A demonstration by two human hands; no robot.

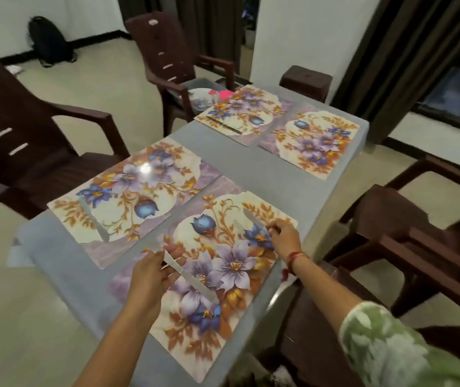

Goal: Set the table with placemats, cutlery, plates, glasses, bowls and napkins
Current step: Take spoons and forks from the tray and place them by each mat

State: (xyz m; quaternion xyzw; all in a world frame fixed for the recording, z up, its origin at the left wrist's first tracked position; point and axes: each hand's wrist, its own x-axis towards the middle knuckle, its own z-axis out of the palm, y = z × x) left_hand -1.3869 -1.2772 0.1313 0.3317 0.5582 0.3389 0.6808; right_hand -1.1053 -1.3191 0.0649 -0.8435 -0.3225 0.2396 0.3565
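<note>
Four floral placemats lie on the grey-clothed table (253, 169). Over the nearest placemat (223, 275) my left hand (150, 277) grips a silver knife (195, 283), its blade pointing down and right across the flowers. My right hand (284, 238) pinches the end of a second knife (253, 217) at that mat's right side; whether it touches the mat is blurred. Another knife (94, 223) lies on the near-left placemat (128, 196). One more knife (223, 124) lies on the far-left placemat (242, 110). The far-right placemat (312, 141) is bare.
A plate (199, 97) and something pink (224, 94) sit at the table's far end. Dark brown chairs stand at the left (28, 152), far left (167, 57) and right (418, 241). A dark stool (305, 79) is beyond the table.
</note>
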